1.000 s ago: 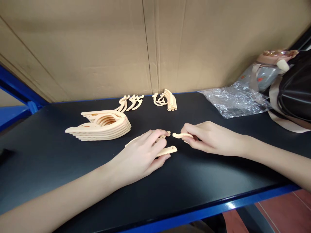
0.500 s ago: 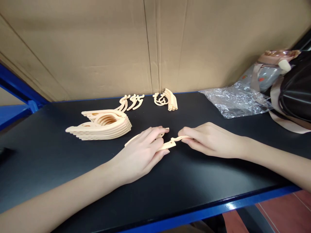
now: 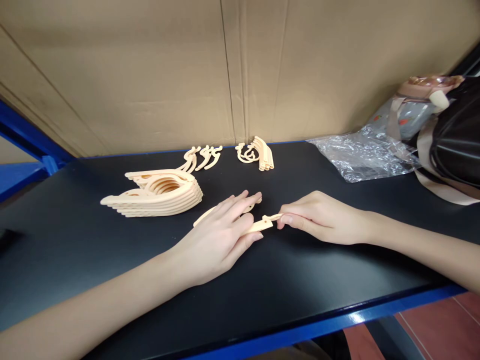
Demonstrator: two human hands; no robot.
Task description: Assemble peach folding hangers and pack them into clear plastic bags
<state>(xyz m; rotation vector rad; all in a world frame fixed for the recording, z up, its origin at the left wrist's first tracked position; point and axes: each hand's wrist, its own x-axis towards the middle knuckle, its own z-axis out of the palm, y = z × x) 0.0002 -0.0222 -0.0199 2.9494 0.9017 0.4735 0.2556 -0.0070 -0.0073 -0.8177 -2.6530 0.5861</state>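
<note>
Under my left hand (image 3: pixel 225 232) lies a cream plastic hanger body (image 3: pixel 263 226), mostly covered by the palm and fingers, with thumb and fingers closed about its arm. Its squared end with a small hole sticks out to the right. My right hand (image 3: pixel 324 219) pinches a thin curved cream piece (image 3: pixel 275 217) between thumb and forefinger. The tip of that piece touches the top of the squared end. To the left sits a neat stack of cream hangers (image 3: pixel 157 204).
At the back of the black table (image 3: pixel 240 320) lie several curved cream hooks (image 3: pixel 204 158), some ring-like cream pieces (image 3: pixel 246 155) and a bundle of cream bars (image 3: pixel 264 154). Crumpled clear plastic (image 3: pixel 360 155), a bottle (image 3: pixel 408 110) and a black bag (image 3: pixel 459 135) occupy the right. Cardboard (image 3: pixel 150 75) stands behind.
My right hand has rolled a little, its thumb now on top of the thin piece. My left forefinger and middle finger have straightened slightly. The hanger body has shifted barely to the right.
</note>
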